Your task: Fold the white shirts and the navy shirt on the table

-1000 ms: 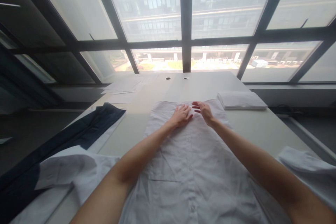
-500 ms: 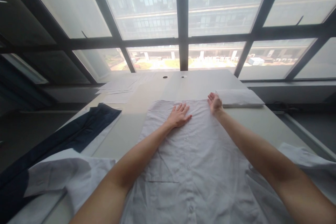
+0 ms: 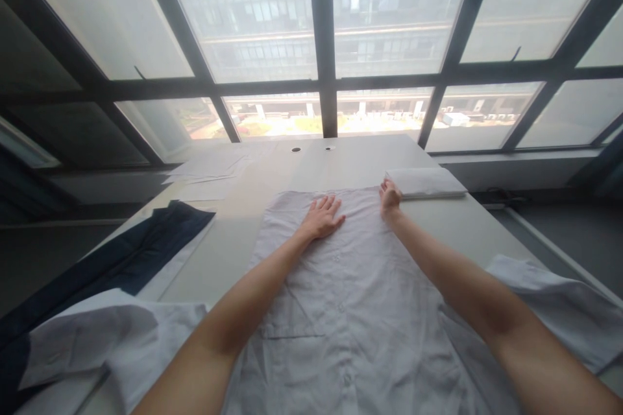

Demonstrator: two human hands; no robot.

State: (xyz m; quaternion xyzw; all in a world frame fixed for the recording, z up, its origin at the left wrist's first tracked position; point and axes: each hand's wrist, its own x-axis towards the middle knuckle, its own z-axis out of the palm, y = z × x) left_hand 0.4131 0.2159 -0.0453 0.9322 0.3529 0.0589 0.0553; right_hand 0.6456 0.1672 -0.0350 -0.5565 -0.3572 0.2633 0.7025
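Note:
A white button-up shirt (image 3: pixel 360 285) lies spread on the table, front side up, its hem toward the window and its button placket running down the middle. My left hand (image 3: pixel 323 215) rests flat on the shirt near the hem, fingers spread. At the hem's far right corner, my right hand (image 3: pixel 390 198) has its fingers curled together on the shirt's edge; the fingertips are partly hidden. One shirt sleeve (image 3: pixel 121 331) extends to the left, and another sleeve (image 3: pixel 555 298) shows beyond my right forearm.
Dark blue trousers (image 3: pixel 146 246) lie along the table's left side. Paper sheets (image 3: pixel 209 165) sit at the back left. A folded white stack (image 3: pixel 428 183) is just right of my right hand. The white table (image 3: pixel 370 159) reaches to the window wall and has two round holes.
The fingers of my right hand have curled in at the shirt's corner. My left hand stays flat on the cloth. The whole view has shifted slightly.

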